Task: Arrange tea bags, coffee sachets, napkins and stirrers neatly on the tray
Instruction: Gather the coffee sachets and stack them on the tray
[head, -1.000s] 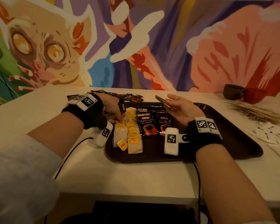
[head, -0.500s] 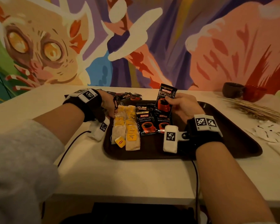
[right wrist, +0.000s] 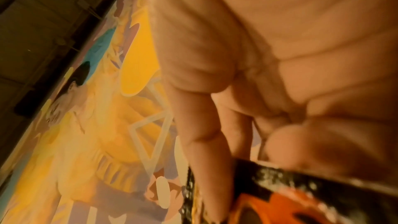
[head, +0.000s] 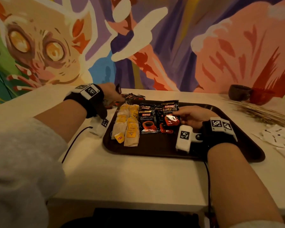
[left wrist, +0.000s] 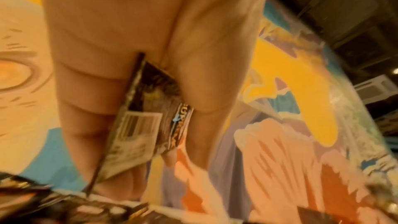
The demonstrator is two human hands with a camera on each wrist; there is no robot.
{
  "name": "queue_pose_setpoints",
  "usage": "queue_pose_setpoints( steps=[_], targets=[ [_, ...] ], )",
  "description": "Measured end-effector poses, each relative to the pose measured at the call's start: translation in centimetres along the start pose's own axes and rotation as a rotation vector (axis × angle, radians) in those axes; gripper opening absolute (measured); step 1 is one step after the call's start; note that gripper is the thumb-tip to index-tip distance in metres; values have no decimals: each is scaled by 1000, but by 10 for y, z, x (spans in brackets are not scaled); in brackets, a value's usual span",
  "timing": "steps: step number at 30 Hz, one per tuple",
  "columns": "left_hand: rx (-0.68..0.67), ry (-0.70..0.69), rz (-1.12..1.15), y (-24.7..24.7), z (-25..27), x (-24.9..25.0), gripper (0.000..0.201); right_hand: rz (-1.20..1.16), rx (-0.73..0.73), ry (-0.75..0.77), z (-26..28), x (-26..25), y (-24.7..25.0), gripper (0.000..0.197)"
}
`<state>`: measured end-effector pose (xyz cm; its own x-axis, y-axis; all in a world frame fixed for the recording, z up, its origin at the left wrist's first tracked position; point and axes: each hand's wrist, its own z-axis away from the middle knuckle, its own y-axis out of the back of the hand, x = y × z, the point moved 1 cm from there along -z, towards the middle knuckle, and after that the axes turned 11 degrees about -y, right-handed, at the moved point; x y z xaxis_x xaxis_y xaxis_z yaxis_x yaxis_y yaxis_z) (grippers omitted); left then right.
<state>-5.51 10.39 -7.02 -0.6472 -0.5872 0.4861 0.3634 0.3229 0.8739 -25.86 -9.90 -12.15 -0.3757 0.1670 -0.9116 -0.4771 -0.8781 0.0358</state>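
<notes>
L to R: left hand (head: 111,93) reaches past the tray's far-left corner to the loose pile of black coffee sachets (head: 135,96) on the pale table (head: 130,178); wrist view shows fingers (left wrist: 86,125) & thumb pinching one black foil sachet (left wrist: 148,111) on edge; so clamped, not relaxed. Next, dark brown plastic tray (head: 247,155); at its left, two columns of paper tea bags w/ yellow tags (head: 127,125), long axes running front-to-back; beside them, touching, a row of black-and-red Kopiko coffee sachets (head: 147,122), upright labels facing the person. Right hand (head: 192,116) pinches another black-and-red sachet (head: 170,115) by its right edge, tilted slightly, overlapping the row's right end; long axis also front-to-back. Key relation, my read: the open slot is right of the row, so right hand is nearer; the left's sachet must cross over the tea bags. Far right, off tray: wooden stirrers (head: 260,112), white napkins (head: 280,139); not yet placed.
</notes>
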Motion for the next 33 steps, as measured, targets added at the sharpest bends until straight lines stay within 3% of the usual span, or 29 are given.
queue_pose_setpoints(
  steps=[2,4,6,9,11,14,16,18,20,22,24,26,28,33],
  targets=[
    [114,-120,206,4,3,15,23,51,-18,-36,0,-1,0,5],
    [148,-179,650,0,11,33,16,110,-50,-54,-1,-2,1,7],
    [92,-212,1026,-7,20,51,14,169,-66,-68,-1,-3,1,17],
    [1,-194,1260,-23,25,66,19,233,-101,-114,0,-2,1,19],
    [-92,-165,1276,-35,25,70,20,250,-96,-142,-2,-2,1,9],
    [-252,-120,1245,-51,25,74,22,270,-132,-181,-4,-2,0,11],
    [-344,-84,1226,-61,26,76,23,230,-144,-194,-6,0,-1,26],
    [-434,-41,1208,-70,27,77,25,186,-155,-193,-5,0,-4,22],
    [-503,-12,1170,-76,27,76,25,153,-163,-207,-7,1,-4,30],
    [-518,-2,1136,-78,27,75,24,172,-114,-216,-6,0,-7,15],
    [-500,-5,1118,-78,28,74,24,165,58,-202,-5,-1,-6,7],
    [-489,-16,1095,-77,29,74,24,156,217,-119,-2,-5,-5,9],
    [-482,-21,1082,-77,29,73,25,104,281,14,4,-12,-7,8],
    [-472,-16,1115,-78,30,73,26,-128,258,278,35,-37,-24,6]
  ],
)
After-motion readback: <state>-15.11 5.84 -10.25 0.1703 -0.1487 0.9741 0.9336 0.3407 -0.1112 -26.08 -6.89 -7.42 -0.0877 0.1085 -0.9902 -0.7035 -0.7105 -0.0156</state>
